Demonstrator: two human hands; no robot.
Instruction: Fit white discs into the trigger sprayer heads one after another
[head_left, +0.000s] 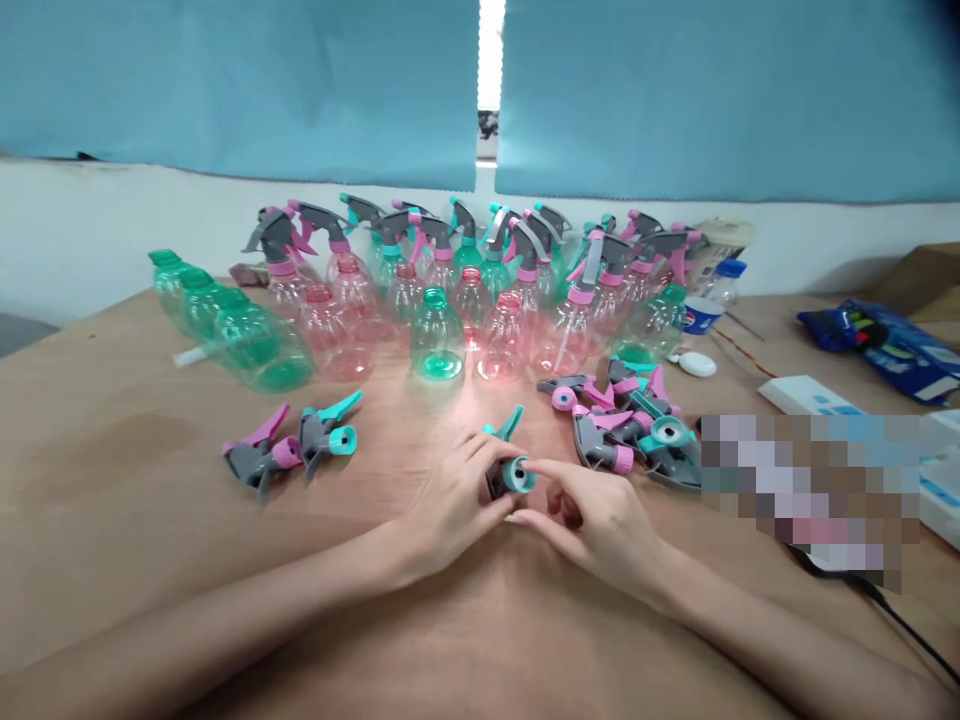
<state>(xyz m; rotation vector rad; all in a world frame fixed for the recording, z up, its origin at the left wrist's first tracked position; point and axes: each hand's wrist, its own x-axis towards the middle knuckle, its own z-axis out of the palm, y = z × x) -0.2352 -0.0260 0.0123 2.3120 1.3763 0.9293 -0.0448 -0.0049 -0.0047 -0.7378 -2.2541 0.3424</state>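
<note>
My left hand (454, 490) is closed around a grey and teal trigger spray head (519, 474), whose teal collar opening faces me. My right hand (600, 505) has its index fingertip on that collar, with the thumb lower down and the other fingers curled. Something small and white (514, 518) shows beneath the head by the right thumb; what it is I cannot tell. To the left lie a pink and grey spray head (262, 455) and a teal and grey one (328, 436). A pile of loose spray heads (604, 445) lies to the right of my hands.
Behind my hands stand several open bottles, including a green one (437, 340) and a pink one (501, 345). Bottles fitted with spray heads (529, 270) fill the back. Green bottles (262, 345) lean at left. A Pepsi bottle (701, 315) and blue packet (892, 345) are at right.
</note>
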